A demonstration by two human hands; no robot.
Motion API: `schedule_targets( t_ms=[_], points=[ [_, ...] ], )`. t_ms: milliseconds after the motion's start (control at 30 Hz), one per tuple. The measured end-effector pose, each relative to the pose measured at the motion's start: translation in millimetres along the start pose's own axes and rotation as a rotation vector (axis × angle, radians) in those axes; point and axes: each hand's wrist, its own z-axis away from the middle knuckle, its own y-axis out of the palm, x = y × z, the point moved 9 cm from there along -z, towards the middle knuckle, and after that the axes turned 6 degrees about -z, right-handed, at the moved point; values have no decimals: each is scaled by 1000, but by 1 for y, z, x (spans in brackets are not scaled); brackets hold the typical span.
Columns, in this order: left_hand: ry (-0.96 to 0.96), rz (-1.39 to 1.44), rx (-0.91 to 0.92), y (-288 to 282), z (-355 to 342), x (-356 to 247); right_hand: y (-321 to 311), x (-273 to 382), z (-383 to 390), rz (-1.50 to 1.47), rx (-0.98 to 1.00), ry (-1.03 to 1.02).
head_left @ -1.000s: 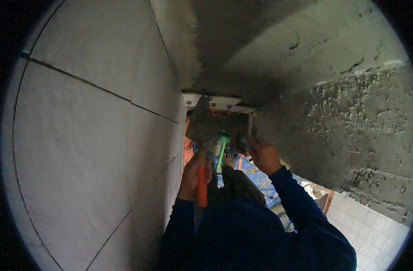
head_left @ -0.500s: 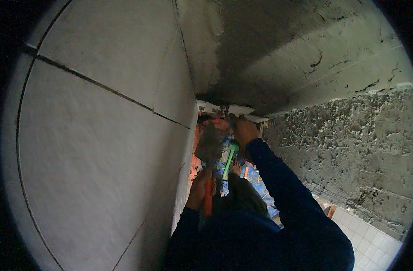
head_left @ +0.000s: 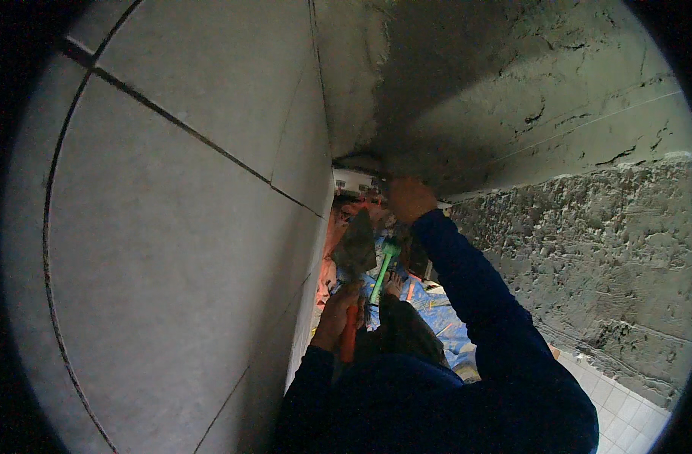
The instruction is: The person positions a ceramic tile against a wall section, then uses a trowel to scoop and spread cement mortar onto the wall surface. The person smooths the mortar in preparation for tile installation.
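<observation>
My left hand (head_left: 333, 314) is closed around the orange handle of a trowel (head_left: 357, 244), close beside the large grey tiles on the left. The trowel's broad, dark blade points away from me, and whether mortar lies on it is too dim to tell. Stretched forward, my right hand (head_left: 411, 198) is at the foot of the grey mortar-covered wall, next to a pale strip (head_left: 352, 181) in the corner. Its fingers are hidden from me, as is anything they may hold. Below, between the two hands, lies a green mallet (head_left: 384, 266).
Large grey tiles (head_left: 179, 250) cover the wall at my left. Ahead is a mortar-coated wall (head_left: 467, 91), with a rougher mortar band (head_left: 580, 250) at the right. A stained blue sheet (head_left: 444, 314) lies near my feet; small white floor tiles (head_left: 614, 405) show at lower right.
My right hand has moved slightly up and in against the wall's foot, now covering part of the pale strip. The trowel stays in my left hand, its blade turned a little.
</observation>
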Motion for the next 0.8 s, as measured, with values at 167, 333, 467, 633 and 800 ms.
schedule_targets(
  t_ms=[167,333,467,633,800],
  points=[
    [-29,-33,9,2,-1,-1,8,8,-17,-45,-67,51],
    [25,-46,68,3,-1,-3,12,-1,6,-62,-44,-15],
    [-14,-23,17,-2,-4,3,15,-11,9,-50,-123,116],
    [-13,6,23,0,-2,4,30,-6,-8,-29,-121,66],
    [-78,-48,-19,-3,0,3,35,-18,-3,-28,-130,80]
  ],
)
